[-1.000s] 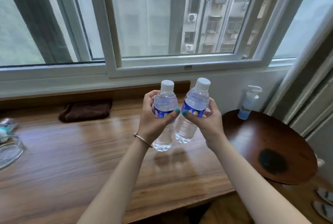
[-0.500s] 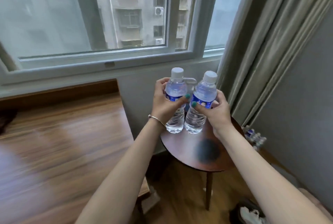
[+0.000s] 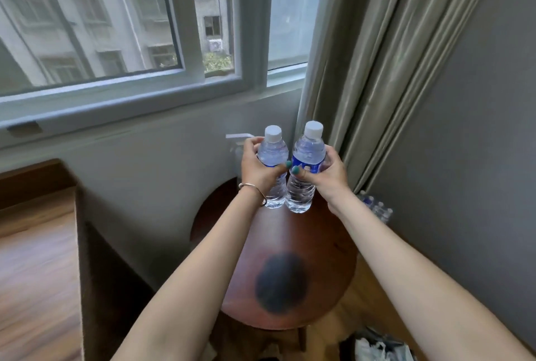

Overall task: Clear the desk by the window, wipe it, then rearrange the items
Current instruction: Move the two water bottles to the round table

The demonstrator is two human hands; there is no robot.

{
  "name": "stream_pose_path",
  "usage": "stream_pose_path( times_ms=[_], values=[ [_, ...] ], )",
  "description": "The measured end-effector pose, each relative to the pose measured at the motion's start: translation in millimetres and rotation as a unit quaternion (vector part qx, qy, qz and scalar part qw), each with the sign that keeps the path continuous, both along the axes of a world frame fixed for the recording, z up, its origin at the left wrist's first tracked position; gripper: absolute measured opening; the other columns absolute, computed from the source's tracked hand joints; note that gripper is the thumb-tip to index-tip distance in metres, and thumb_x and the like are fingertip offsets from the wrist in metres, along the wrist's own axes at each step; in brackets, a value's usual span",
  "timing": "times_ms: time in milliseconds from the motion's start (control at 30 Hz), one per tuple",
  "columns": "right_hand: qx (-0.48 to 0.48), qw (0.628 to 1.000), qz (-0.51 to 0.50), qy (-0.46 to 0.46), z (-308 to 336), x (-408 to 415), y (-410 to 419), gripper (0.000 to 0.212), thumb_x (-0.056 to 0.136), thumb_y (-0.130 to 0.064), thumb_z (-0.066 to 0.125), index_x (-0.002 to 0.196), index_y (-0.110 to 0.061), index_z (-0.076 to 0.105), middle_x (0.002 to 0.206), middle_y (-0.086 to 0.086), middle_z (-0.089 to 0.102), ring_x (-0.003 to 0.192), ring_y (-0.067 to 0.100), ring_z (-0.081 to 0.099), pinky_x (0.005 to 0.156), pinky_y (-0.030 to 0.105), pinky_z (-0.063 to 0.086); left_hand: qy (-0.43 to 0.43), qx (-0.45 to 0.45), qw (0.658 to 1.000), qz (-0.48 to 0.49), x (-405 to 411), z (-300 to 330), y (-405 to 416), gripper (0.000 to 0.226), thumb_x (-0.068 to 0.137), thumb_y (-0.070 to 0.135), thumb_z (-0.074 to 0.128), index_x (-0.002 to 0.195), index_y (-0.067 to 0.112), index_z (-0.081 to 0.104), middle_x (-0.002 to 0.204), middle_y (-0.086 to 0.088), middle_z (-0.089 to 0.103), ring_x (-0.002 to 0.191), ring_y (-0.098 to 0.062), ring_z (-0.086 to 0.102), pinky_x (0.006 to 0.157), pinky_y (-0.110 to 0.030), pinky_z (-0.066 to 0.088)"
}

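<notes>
While both hands gripped bottles, they hung over the round table.
Left hand (image 3: 259, 169) held one bottle (image 3: 274, 157), right hand (image 3: 327, 173) another (image 3: 307, 157) (caps white), above table (image 3: 319, 259).

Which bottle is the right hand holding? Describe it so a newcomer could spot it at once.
Find the round dark-wood side table in the corner by the curtain. Two clear water bottles are held upright at its far edge. The right hand grips the right bottle, nearer the curtain: its blue label shows, while the left bottle's is covered by the left hand.
</notes>
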State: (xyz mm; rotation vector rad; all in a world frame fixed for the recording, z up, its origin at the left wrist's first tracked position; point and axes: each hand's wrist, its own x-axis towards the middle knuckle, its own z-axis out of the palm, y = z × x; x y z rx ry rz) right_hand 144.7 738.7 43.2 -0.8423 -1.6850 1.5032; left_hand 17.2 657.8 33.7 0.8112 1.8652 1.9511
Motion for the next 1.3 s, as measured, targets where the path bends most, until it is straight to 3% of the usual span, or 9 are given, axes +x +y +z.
stream_pose_path(
  times_ms=[167,300,533,733,867,1000,1133,1233,1300],
  values=[
    [-0.012,0.999,-0.002,-0.042,-24,-29,66,0.072,0.063,0.005,0.084,0.124,-0.003,0.048,0.097,-0.004,0.066,0.078,-0.006,0.063,0.07,0.01,0.049,-0.037,-0.025,0.999,0.017,-25,-21,70,0.07,0.055,-0.006,0.085,0.105,0.016,0.042,0.107,-0.008,0.055,0.092,-0.017,0.057,0.071,-0.006,0.045],
    [-0.025,0.998,-0.011,-0.062,-38,-49,105,0.07,0.061,0.006,0.085,0.119,-0.009,0.049,0.094,-0.009,0.064,0.077,-0.008,0.059,0.067,0.006,0.046,-0.033,-0.051,0.997,0.043,-39,-39,107,0.072,0.052,-0.002,0.087,0.106,0.022,0.047,0.107,-0.003,0.059,0.1,-0.021,0.06,0.089,-0.028,0.049],
    [-0.027,0.993,0.019,-0.115,-69,-78,153,0.074,0.053,0.005,0.09,0.108,-0.018,0.047,0.095,-0.006,0.063,0.082,0.002,0.06,0.07,0.012,0.047,-0.014,-0.108,0.989,0.099,-53,-73,141,0.068,0.051,0.001,0.085,0.109,0.019,0.053,0.109,-0.004,0.06,0.101,-0.024,0.059,0.092,-0.036,0.048],
    [-0.036,0.988,0.075,-0.129,-91,-98,178,0.073,0.052,0.008,0.089,0.109,-0.015,0.048,0.101,0.002,0.062,0.085,0.008,0.059,0.075,0.014,0.05,-0.008,-0.137,0.978,0.158,-62,-87,155,0.064,0.054,-0.003,0.082,0.111,0.009,0.055,0.105,0.002,0.054,0.1,-0.018,0.054,0.085,-0.019,0.039],
    [-0.038,0.986,0.095,-0.134,-102,-113,189,0.076,0.051,0.007,0.089,0.112,-0.013,0.047,0.106,0.006,0.06,0.09,0.014,0.059,0.081,0.021,0.051,-0.02,-0.137,0.976,0.17,-66,-95,165,0.06,0.054,-0.007,0.076,0.104,0.017,0.052,0.104,0.001,0.057,0.097,-0.018,0.056,0.085,-0.023,0.044],
    [-0.044,0.984,0.107,-0.136,-112,-125,201,0.08,0.05,0.01,0.089,0.114,-0.014,0.046,0.105,0.003,0.059,0.095,0.016,0.058,0.087,0.028,0.049,-0.053,-0.134,0.973,0.183,-69,-101,170,0.062,0.056,-0.009,0.077,0.102,0.022,0.047,0.103,0.001,0.055,0.093,-0.013,0.053,0.076,-0.008,0.038],
    [-0.042,0.982,0.112,-0.147,-122,-132,210,0.085,0.047,0.007,0.091,0.118,-0.012,0.048,0.113,0.007,0.061,0.101,0.018,0.059,0.092,0.032,0.051,-0.053,-0.142,0.97,0.19,-72,-103,177,0.06,0.057,-0.01,0.077,0.107,0.012,0.053,0.101,0.002,0.056,0.092,-0.012,0.052,0.072,0.002,0.034],
    [-0.043,0.98,0.117,-0.155,-132,-134,217,0.087,0.046,0.005,0.092,0.119,-0.012,0.048,0.115,0.007,0.061,0.103,0.019,0.059,0.093,0.033,0.051,-0.048,-0.153,0.969,0.186,-77,-104,180,0.062,0.057,-0.008,0.078,0.107,0.017,0.051,0.102,0.003,0.056,0.092,-0.011,0.052,0.071,0.002,0.034],
    [-0.041,0.978,0.127,-0.159,-136,-134,218,0.086,0.047,0.006,0.091,0.118,-0.014,0.047,0.114,0.007,0.061,0.103,0.02,0.059,0.093,0.033,0.05,-0.047,-0.158,0.97,0.18,-78,-105,180,0.064,0.057,-0.006,0.079,0.106,0.021,0.048,0.103,0.003,0.055,0.093,-0.012,0.052,0.075,-0.007,0.038]
  ],
)
